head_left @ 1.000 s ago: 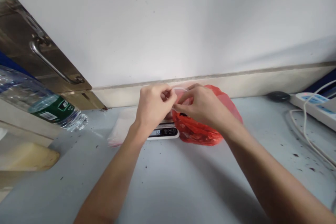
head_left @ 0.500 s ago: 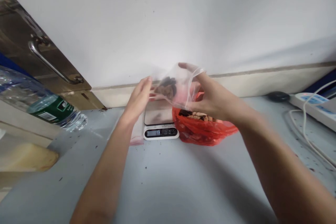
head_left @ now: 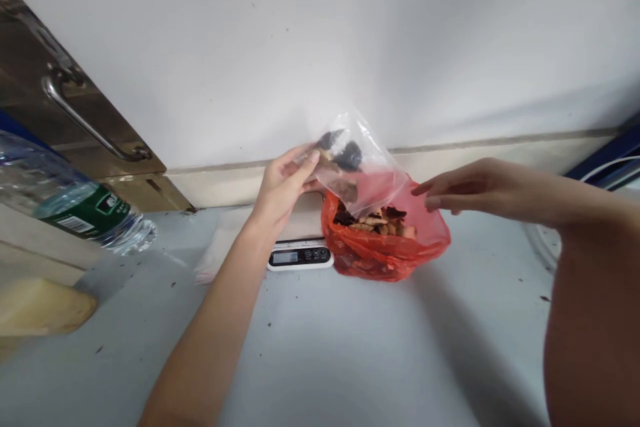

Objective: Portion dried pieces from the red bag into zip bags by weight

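My left hand [head_left: 287,183] grips the lower left end of a clear plastic bag [head_left: 373,177], which holds dark and brown dried pieces [head_left: 345,153]. The bag tilts in the air, its wide end pointing right over a red plastic bag [head_left: 385,257]. Inside the red bag, several brown and dark dried pieces [head_left: 380,221] show. My right hand [head_left: 470,190] hovers by the red bag's right rim, fingers stretched out and nothing seen in them. Below my left hand stands a white digital scale [head_left: 300,259], its plate partly hidden by that hand.
Flat clear bags [head_left: 223,240] lie left of the scale. A water bottle [head_left: 95,207] leans in at the left, above a pale yellow block-like item [head_left: 45,307]. Behind the grey table [head_left: 320,347] rises a white wall [head_left: 300,47]. A white cable [head_left: 547,247] is at the right.
My right hand has let go of the clear bag and moved right. My left hand now holds it, tilted over the red bag. The scale's reading has dropped from 65 to what looks like zero.
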`<state>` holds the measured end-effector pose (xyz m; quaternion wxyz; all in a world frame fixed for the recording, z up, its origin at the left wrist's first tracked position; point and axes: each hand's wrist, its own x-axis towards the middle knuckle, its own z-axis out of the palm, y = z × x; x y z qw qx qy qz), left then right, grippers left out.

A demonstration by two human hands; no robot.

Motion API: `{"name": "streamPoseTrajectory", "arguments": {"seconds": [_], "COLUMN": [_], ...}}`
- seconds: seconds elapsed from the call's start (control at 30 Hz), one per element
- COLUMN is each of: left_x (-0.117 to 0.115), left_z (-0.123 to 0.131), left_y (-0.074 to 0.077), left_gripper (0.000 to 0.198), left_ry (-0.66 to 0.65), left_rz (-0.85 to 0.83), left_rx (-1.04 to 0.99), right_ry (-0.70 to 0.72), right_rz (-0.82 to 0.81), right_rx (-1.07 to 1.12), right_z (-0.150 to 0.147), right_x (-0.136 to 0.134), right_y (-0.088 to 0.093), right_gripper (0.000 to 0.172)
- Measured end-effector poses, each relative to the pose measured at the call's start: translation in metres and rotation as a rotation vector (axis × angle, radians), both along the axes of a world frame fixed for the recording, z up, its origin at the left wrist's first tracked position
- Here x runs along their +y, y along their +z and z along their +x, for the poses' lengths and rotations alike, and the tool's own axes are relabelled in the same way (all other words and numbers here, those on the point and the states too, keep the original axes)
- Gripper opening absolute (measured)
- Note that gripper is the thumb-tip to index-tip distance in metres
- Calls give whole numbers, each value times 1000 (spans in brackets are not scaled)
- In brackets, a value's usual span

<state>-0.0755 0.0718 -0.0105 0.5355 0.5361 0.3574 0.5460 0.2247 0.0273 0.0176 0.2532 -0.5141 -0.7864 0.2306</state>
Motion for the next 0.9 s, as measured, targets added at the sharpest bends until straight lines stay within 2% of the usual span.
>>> {"name": "streamPoseTrajectory", "arguments": {"seconds": [0.1, 0.23, 0.3, 0.37, 0.43, 0.57, 0.67, 0.8, 0.9], "left_x": [-1, -6, -9, -11, -13, -12, -10, -12, -17], "left_z": [9, 19, 22, 24, 25, 23, 16, 0, -8], "left_y": [-1, 0, 3, 7, 10, 10, 11, 19, 27], "left_gripper": [19, 15, 17, 20, 21, 18, 24, 30, 33], "left_ry": [-47, -94, -150, -193, -201, -178, -106, -9, 10], "left_rz": [31, 75, 106, 133, 162, 208, 216, 267, 308], "left_rx": [9, -35, -69, -90, -110, -133, -80, 126, 265], "right_ry": [-48, -137, -85, -10, 20, -68, -162, -247, -185], "right_rz": [-105, -30, -9, -4, 0, 38, 128, 227, 229], "right_rx": [-99, -8, 22, 19, 11, 105, 189, 292, 342], "right_z": [8, -12, -25, -35, -39, -40, -42, -50, -58], "right_x": [3, 7, 7, 6, 5, 4, -2, -10, -11], "right_y": [0, 4, 6, 8, 9, 11, 16, 22, 23], "right_gripper": [52, 55, 50, 34, 30, 31, 30, 27, 25]}}
